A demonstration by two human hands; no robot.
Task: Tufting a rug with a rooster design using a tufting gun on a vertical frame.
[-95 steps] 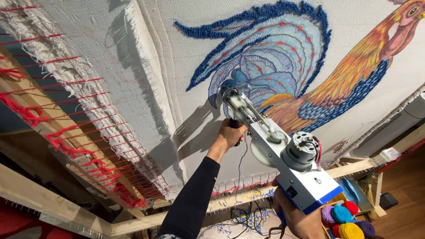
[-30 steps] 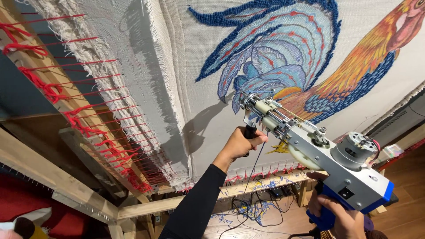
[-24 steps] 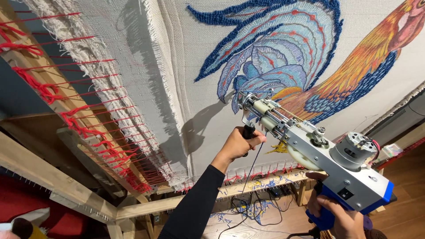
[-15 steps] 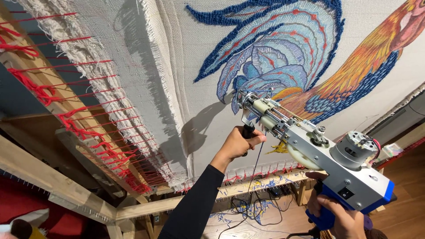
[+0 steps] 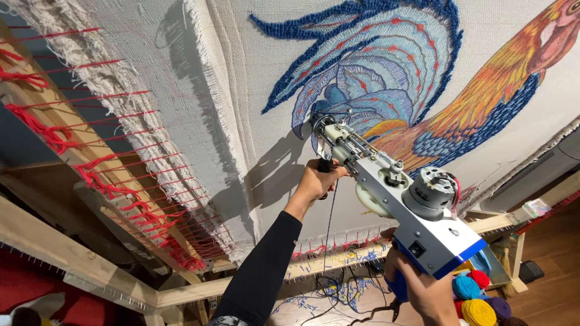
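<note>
Against the stretched cloth (image 5: 254,90), near the blue tail of a woven rooster picture (image 5: 386,78), the tip of a tufting gun (image 5: 393,193) is pressed to the fabric. This gun has a grey metal body, a round motor on top and a white and blue housing at the rear, and it slopes from lower right up to the needle end at the cloth. Left hand (image 5: 317,181), at the end of a black sleeve (image 5: 260,271), is closed around the dark front grip just under the needle end, fingers (image 5: 329,173) wrapped tight and pressed together on it. Right hand (image 5: 426,296) is clasped around the blue rear handle below the housing, its fingers curled on the handle, at the bottom edge of the view. A thin dark yarn (image 5: 329,223) hangs down from the gun near the left hand.

The rooster picture shows a blue and pale blue tail with red flecks, and an orange and yellow body running up to the right. The cloth is laced with red cord (image 5: 90,175) to a wooden frame (image 5: 66,253) on the left, where a frayed white edge hangs loose. A lower frame rail runs across below the cloth, with red cord along it too. Balls of yarn (image 5: 477,296) in teal, red, yellow and purple lie at the lower right, just beside the right hand. Loose blue and dark threads lie on the wooden floor (image 5: 550,241) under the frame.
</note>
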